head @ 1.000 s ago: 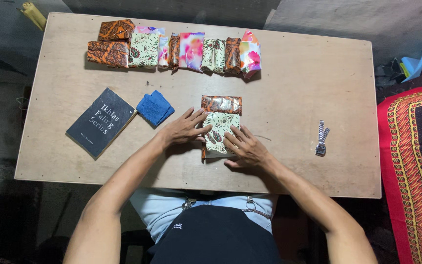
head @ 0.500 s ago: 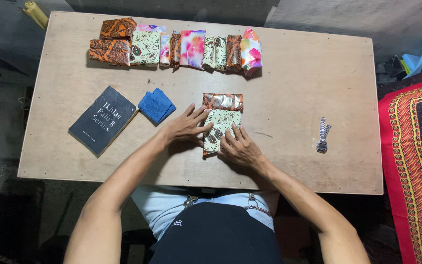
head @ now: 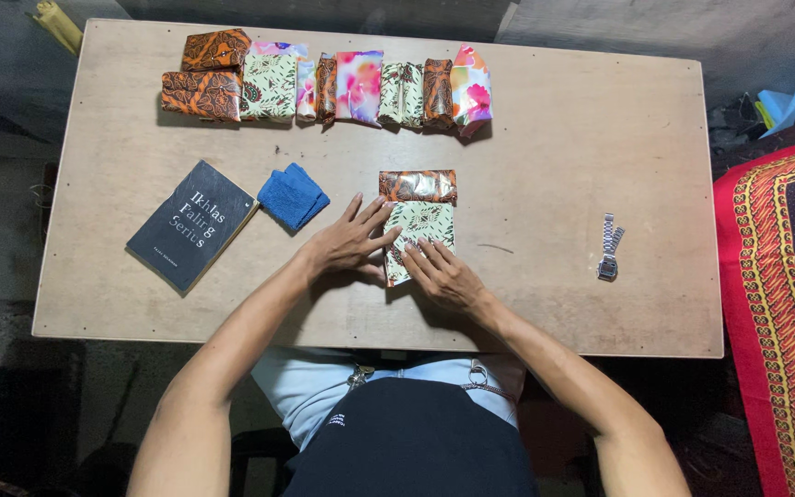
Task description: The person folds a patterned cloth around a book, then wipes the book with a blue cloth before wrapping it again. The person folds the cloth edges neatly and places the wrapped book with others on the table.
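Both hands lie flat with fingers spread, gripping nothing — the right hand pressing the near edge of a folded cream patterned cloth, the left hand touching its left side — while beyond it sits a brown fold, then a row of folded cloths.

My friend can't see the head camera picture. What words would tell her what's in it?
Two bare hands, left hand and right hand, press flat on a green patterned folded cloth on a wooden table. A row of folded cloths lines the far edge, with a dark book, blue cloth and wristwatch nearby.
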